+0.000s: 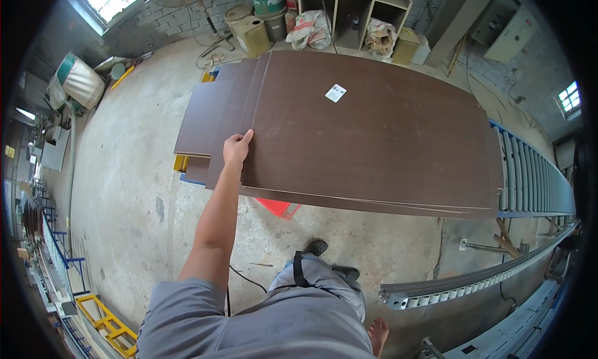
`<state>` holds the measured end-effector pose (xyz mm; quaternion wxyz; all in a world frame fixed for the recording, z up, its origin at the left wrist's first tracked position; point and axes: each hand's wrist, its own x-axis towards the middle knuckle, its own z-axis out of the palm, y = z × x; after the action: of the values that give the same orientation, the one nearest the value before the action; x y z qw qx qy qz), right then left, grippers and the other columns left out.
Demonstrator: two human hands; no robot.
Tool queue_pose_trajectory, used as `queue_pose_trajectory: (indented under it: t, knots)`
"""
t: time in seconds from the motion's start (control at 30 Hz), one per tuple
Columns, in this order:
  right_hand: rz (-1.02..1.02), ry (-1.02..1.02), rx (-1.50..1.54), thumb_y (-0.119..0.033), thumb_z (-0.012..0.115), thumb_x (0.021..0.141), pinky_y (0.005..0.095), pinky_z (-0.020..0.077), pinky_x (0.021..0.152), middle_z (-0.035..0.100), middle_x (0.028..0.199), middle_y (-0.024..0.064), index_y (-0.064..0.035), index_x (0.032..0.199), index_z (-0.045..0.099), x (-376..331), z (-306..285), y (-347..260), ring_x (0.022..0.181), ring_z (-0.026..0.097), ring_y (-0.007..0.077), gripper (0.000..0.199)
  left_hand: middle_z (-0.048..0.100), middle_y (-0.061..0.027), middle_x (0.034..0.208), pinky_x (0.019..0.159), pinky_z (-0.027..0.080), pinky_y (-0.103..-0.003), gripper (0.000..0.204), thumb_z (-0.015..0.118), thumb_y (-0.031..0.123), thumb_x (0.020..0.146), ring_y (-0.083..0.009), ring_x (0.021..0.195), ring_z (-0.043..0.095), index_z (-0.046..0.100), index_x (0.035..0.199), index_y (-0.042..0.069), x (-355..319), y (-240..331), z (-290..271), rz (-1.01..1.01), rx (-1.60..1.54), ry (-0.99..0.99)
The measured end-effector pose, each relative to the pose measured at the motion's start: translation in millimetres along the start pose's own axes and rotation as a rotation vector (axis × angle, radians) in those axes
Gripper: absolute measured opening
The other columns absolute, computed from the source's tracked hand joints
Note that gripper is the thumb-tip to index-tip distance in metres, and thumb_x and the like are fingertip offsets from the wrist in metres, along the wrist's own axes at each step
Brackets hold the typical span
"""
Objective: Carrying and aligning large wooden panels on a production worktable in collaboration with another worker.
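Stained, scuffed concrete floor spreads under everything, and ahead of the person is a stack of boards, thin, flat and brown, their edges stepped out of line at the left. The top board, directly in front of the person, is smooth and matt, roughly rectangular (the fisheye lens bows its long edges). Just beyond its right end comes a roller conveyor with a blue side rail; a long, ridged metal rail blocks the space right of the legs. Behind the stack stands a pale, open-fronted shelf unit, with a crumpled sack and a green bucket close by. A red plastic-looking object pokes out beneath the near edge. The left hand grips the top board's left edge; the right hand hangs low, its grasp impossible to tell. A small white label sticks to the surface.
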<state>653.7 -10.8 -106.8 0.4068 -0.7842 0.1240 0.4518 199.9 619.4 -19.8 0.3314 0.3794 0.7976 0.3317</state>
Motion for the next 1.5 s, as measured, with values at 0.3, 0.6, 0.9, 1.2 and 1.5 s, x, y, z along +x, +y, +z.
queue_pose_trajectory:
  t: [0.3, 0.6, 0.9, 1.2, 1.5]
  knots:
    - [-0.056, 0.004, 0.009, -0.01, 0.059, 0.084, 0.027, 0.0429, 0.052, 0.06, 0.08, 0.0054, -0.002, 0.104, 0.064, -3.3, -15.6, 68.8, 0.063, 0.055, 0.0139, 0.022, 0.069, -0.0106, 0.098, 0.083, 0.047, -0.039, 0.042, 0.059, 0.05, 0.085, -0.0297, 0.099, 0.063, 0.068, 0.098, 0.01, -24.1, 13.9, 7.8, 0.059, 0.215, 0.12]
    - [0.066, -0.098, 0.122, -0.025, 0.057, 0.089, 0.0374, 0.0472, 0.073, 0.06, 0.104, 0.014, -0.0035, 0.109, 0.064, -10.1, -35.9, 100.6, 0.087, 0.058, 0.0267, 0.03, 0.061, -0.0073, 0.119, 0.093, 0.04, -0.048, 0.035, 0.052, 0.043, 0.09, -0.0314, 0.113, 0.054, 0.066, 0.103, 0.014, -37.6, 11.0, 21.0, 0.274, 0.488, 0.341]
    - [-0.79, -0.562, -1.054, -0.01, 0.061, 0.083, 0.0314, 0.0461, 0.058, 0.063, 0.08, 0.007, -0.0021, 0.1, 0.065, 53.7, -28.8, 82.6, 0.065, 0.057, 0.0157, 0.019, 0.026, -0.0118, 0.152, 0.113, 0.015, -0.051, 0.064, 0.038, 0.045, 0.095, -0.0307, 0.141, 0.022, 0.03, 0.144, 0.005, -11.9, 46.9, 49.8, 0.661, 0.827, 0.174]
    - [0.013, -0.242, -0.862, -0.027, 0.059, 0.087, 0.0398, 0.0445, 0.082, 0.056, 0.111, 0.0169, -0.0022, 0.11, 0.061, -126.8, 206.3, -142.3, 0.097, 0.054, 0.0308, 0.034, 0.034, -0.0125, 0.148, 0.111, 0.02, -0.053, 0.057, 0.047, 0.036, 0.093, -0.0338, 0.136, 0.031, 0.036, 0.141, 0.007, 112.4, 88.4, 77.9, 0.78, 0.536, 0.043]
    - [-1.223, -0.219, -0.983, -0.004, 0.062, 0.081, 0.0348, 0.0496, 0.072, 0.061, 0.092, 0.015, -0.0008, 0.099, 0.064, -147.1, 438.3, -330.2, 0.081, 0.061, 0.026, 0.018, 0.038, -0.0212, 0.143, 0.11, 0.027, -0.043, 0.057, 0.06, 0.038, 0.088, -0.0335, 0.139, 0.027, 0.047, 0.137, 0.014, 231.4, 115.3, 81.0, 0.511, -0.105, -0.387]
